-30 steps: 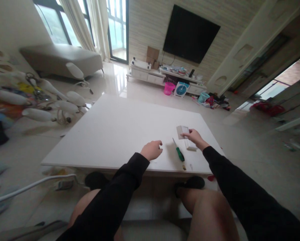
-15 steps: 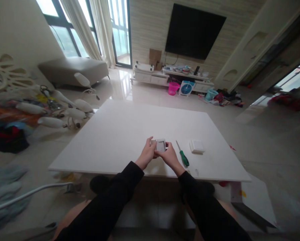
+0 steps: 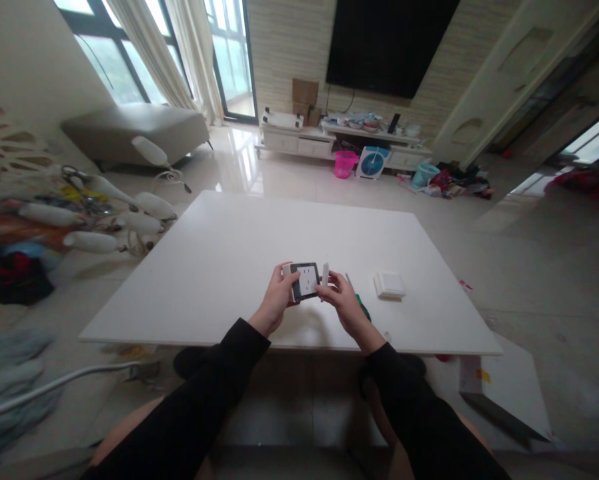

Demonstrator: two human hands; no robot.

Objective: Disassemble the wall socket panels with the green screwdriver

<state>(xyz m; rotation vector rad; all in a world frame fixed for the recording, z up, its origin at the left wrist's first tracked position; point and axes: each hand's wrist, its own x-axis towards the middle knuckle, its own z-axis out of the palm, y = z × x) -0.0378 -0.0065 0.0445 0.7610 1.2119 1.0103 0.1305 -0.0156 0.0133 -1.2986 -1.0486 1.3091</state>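
My left hand (image 3: 278, 295) is closed around a wall socket (image 3: 307, 281), with the thumb on its front. The socket has a white face with dark slots inside a dark border. In my right hand (image 3: 343, 299) a thin white cover frame (image 3: 325, 275) is pinched, seen nearly edge-on just right of the socket. A green-handled screwdriver (image 3: 363, 308) lies on the table, partly hidden behind my right hand. Farther right, a white square block (image 3: 389, 285), perhaps stacked plates, rests on the tabletop.
The white table (image 3: 219, 267) spans the area before me, its front edge close to my forearms. A small translucent piece (image 3: 387, 336) lies near that edge. Left of the table stands a lamp with several white shades (image 3: 97, 243). A white box-like object (image 3: 509, 393) is at lower right.
The cover frame has come off the socket's front into my right hand, exposing the dark border. My hands have moved apart, and the camera view has shifted slightly.
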